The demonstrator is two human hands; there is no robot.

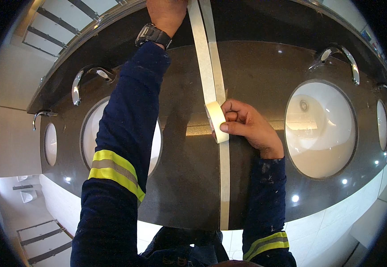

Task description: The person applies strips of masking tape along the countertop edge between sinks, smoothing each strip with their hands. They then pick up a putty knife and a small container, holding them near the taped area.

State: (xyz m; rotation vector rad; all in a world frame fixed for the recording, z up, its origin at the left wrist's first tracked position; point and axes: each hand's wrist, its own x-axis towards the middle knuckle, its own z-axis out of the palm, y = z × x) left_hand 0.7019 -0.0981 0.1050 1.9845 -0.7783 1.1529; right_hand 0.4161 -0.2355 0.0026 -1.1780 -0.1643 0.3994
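Note:
My right hand [252, 126] grips a roll of pale masking tape [218, 122] between thumb and fingers, over the middle of the dark countertop [184, 178]. From the roll, an unrolled strip of tape [201, 49] stretches up to the top edge of the picture. Behind and beside it, another tape strip [224, 187] lies along the counter, reaching down to its front edge. My left hand [169, 15] is extended to the far side beside the upper end of the strip; its fingers are cut off by the picture's edge. A black watch [153, 35] circles that wrist.
A white basin [320, 129] is set into the counter at right, with a chrome faucet [340, 60] behind it. Under my left arm lies another basin [156, 149], with its own faucet [89, 80]. Smaller-looking basins and faucets appear at both ends.

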